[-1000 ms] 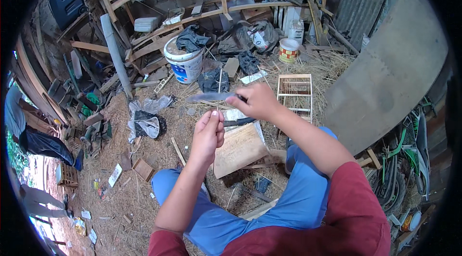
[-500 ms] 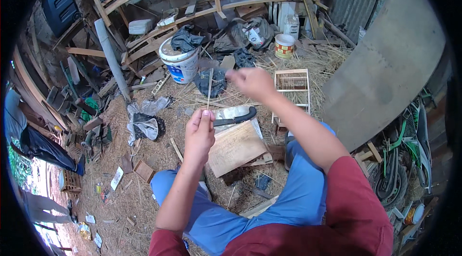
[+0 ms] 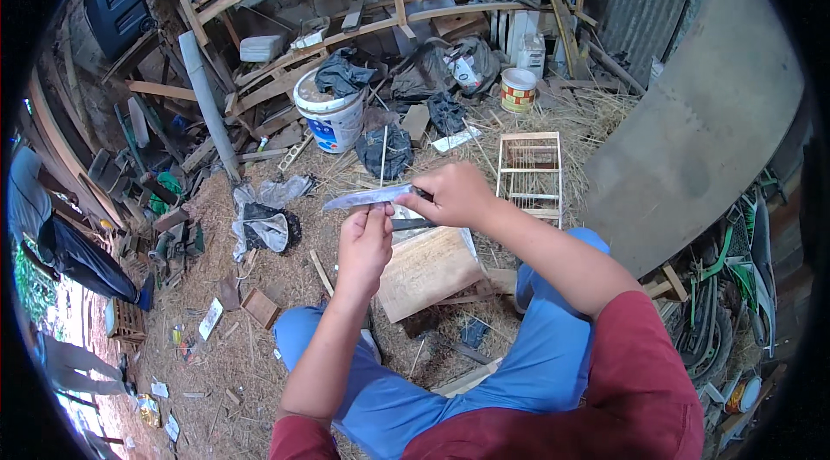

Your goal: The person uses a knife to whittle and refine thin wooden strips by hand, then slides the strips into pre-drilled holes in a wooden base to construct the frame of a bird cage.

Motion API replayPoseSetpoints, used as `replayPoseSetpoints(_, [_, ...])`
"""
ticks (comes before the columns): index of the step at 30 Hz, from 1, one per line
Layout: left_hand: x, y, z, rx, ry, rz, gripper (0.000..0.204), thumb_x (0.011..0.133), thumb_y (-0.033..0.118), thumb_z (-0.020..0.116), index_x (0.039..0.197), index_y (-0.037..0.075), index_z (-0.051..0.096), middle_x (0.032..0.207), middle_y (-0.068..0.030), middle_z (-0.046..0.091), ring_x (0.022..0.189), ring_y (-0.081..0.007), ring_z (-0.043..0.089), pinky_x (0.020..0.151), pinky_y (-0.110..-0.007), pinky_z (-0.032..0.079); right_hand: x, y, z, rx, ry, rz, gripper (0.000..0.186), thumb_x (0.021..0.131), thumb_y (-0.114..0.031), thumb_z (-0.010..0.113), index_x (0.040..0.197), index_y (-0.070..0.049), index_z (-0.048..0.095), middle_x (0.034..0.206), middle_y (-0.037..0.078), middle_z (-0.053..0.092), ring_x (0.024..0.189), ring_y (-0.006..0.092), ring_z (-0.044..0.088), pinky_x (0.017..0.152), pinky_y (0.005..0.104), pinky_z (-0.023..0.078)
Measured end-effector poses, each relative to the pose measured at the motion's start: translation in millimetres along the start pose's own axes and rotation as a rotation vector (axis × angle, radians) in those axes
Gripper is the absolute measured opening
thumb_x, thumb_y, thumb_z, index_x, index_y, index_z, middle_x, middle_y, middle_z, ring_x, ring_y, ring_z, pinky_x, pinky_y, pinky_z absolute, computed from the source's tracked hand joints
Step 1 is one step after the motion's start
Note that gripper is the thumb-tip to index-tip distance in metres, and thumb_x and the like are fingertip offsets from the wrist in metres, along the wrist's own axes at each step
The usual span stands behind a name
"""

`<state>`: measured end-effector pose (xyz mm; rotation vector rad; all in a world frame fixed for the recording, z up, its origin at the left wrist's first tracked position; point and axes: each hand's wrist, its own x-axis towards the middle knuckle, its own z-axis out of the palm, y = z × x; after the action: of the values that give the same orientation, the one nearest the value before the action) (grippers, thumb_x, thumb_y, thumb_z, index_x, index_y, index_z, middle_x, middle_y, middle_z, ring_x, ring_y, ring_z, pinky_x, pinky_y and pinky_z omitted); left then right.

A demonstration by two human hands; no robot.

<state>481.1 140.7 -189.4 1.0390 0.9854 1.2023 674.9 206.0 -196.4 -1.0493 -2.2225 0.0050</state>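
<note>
My left hand [image 3: 364,245] is closed, pinching the lower end of a thin stick [image 3: 384,153] that points away from me. My right hand [image 3: 460,194] is wrapped round the dark handle of a knife [image 3: 359,199]. Its blade points left and lies across the stick, just beyond my left fingertips. Below both hands, a wooden board [image 3: 432,277] rests between my knees. A black curved handle [image 3: 413,224] lies at the board's far edge, partly hidden by my hands.
A small slatted wooden frame [image 3: 530,170] stands on the straw-strewn ground at right. Farther off are a white bucket [image 3: 333,127] and a smaller paint tub [image 3: 518,91]. A large grey sheet [image 3: 692,131] leans at right. Another person [image 3: 78,244] is at far left.
My right hand, blurred and farther out along the stick before, has come back toward me, bringing the knife blade close to my left fingers. My left hand still pinches the stick.
</note>
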Motion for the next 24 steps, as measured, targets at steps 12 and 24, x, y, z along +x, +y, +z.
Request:
replayPoseSetpoints(12, [-31, -4, 28, 0.058, -0.153, 0.007, 0.021, 0.109, 0.028, 0.049, 0.1, 0.01, 0.056, 0.063, 0.0093, 0.036, 0.046, -0.0008, 0.027, 0.041, -0.021, 0.02, 16, 102, -36, 0.06, 0.107, 0.623, 0.067, 0.096, -0.065, 0.051, 0.076, -0.005, 0.072, 0.075, 0.023, 0.068, 0.076, 0.0412, 0.068, 0.069, 0.0487, 0.051])
replayPoseSetpoints(24, [-8, 0, 4, -0.102, -0.061, -0.079, 0.019, 0.108, 0.025, 0.049, 0.102, 0.009, 0.058, 0.064, 0.0101, 0.037, 0.046, 0.0012, 0.027, 0.04, -0.02, 0.02, -2, 7, -9, 0.006, -0.026, -0.051, 0.057, 0.094, -0.058, 0.06, 0.071, -0.006, 0.068, 0.06, 0.017, 0.062, 0.06, 0.038, 0.064, 0.054, 0.047, 0.048])
